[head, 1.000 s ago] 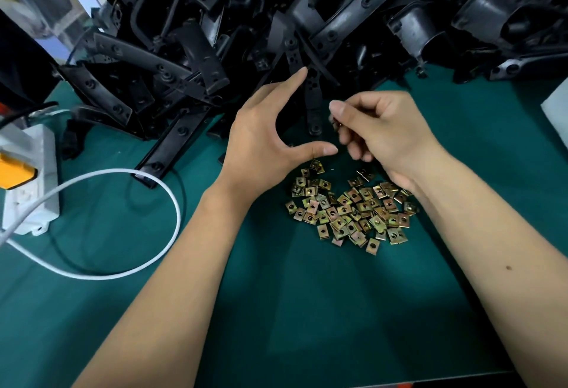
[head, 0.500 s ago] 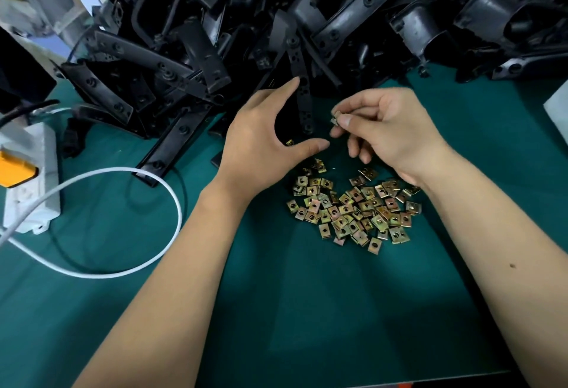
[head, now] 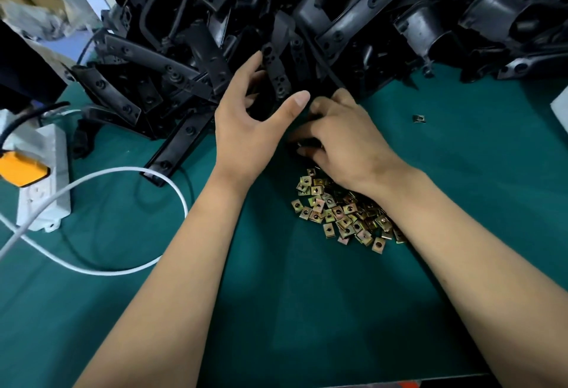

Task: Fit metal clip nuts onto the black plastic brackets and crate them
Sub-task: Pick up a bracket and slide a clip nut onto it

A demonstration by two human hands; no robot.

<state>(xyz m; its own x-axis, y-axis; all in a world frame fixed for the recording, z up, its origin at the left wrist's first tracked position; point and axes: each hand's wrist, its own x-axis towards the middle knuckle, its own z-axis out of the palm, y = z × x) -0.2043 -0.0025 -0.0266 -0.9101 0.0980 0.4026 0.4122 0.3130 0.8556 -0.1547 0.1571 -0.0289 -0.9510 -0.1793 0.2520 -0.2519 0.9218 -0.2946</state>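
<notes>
Head view: two bare forearms extend from the near edge over the green counter (head: 307, 310). Beyond the near, bare part of the mat lies a heap of brass-coloured metal clip nuts (head: 335, 212), partly covered by the right wrist. To the left, a white cable (head: 129, 172) loops across the mat to a white power strip (head: 43, 181) carrying an orange plug (head: 18, 166).

The right hand (head: 344, 144) lies knuckles-up just beyond the nut heap, fingers curled downward and to the left. A small dark part shows under the fingertips; whether the grip is clamped on it cannot be determined.

The left hand (head: 249, 123) sits just beside the right hand, at the foot of the bracket pile. Its fingers and thumb are spread apart in a wide C; the fingertips touch an upright black plastic bracket (head: 275, 67), and the thumb points toward the right hand without closing on anything.

A single clip nut (head: 418, 118) lies apart on the mat to the right. Farthest back, the pile of black plastic brackets (head: 338, 18) spans the width of the counter.
</notes>
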